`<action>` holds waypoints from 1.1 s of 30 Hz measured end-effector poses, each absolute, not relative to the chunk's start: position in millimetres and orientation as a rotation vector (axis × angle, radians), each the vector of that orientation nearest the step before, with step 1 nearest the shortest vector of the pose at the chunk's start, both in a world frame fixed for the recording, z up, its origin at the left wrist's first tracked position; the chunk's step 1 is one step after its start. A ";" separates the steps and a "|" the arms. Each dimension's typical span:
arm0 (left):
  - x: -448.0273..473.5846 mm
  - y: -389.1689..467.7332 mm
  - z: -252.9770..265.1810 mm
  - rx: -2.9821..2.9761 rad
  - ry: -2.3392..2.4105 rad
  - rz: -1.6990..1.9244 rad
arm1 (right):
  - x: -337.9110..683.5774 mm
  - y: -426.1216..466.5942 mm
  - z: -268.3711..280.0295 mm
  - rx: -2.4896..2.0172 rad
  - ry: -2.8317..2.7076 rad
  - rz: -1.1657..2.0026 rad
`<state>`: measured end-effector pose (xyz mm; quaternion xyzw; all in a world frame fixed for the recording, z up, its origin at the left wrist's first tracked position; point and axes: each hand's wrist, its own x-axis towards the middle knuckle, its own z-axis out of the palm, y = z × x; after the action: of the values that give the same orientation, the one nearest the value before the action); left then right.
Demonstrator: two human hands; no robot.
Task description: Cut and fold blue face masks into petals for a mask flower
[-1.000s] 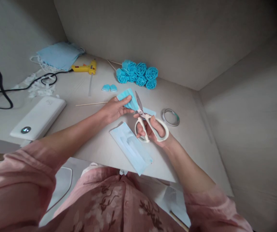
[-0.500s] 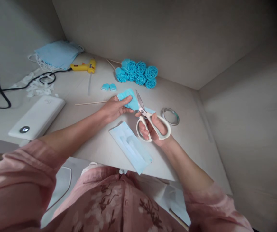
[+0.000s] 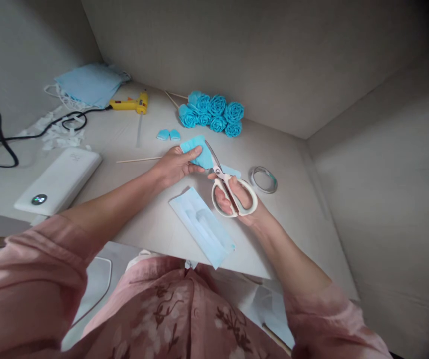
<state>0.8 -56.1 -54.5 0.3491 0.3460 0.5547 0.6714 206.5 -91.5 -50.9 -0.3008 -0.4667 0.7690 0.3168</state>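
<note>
My left hand (image 3: 179, 164) pinches a folded piece of blue mask fabric (image 3: 204, 158), its thumb lying on top. Fingers of my right hand (image 3: 238, 199) go through the handles of white-handled scissors (image 3: 218, 172). The scissor blades are along the right edge of the fabric, their handles nearly together. Just below lies a flattened light-blue face mask (image 3: 203, 227) on the table. Partly hidden behind the scissors is another light-blue scrap (image 3: 231, 171). Two small cut blue petals (image 3: 168, 134) rest beyond my left hand, and a thin wooden stick (image 3: 137, 160) lies to its left.
Several blue fabric roses (image 3: 217, 113) lie at the back. A yellow glue gun (image 3: 130, 103), a stack of masks (image 3: 89, 84), white scraps (image 3: 63, 133) and a white power bank (image 3: 59, 180) are on the left. A roll of tape (image 3: 263, 180) sits right, near the partition wall (image 3: 378, 164).
The scissors have closed: their handles have come together and the blades have moved slightly left against the fabric edge. My left hand has shifted slightly left with the fabric.
</note>
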 end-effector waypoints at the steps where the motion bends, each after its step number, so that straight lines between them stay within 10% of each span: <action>1: 0.4 -56.3 -53.5 0.799 0.774 1.246 | 206.5 -91.2 -50.2 -0.775 -1.231 2.048; 33: -0.6 -52.8 -57.8 0.751 0.782 1.308 | 205.7 -91.8 -47.9 -0.685 -1.309 2.102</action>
<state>-0.6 -52.8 -57.8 0.3320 0.3457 0.5780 0.6604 205.7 -91.8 -47.9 -0.2557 -0.4889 0.7849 0.2821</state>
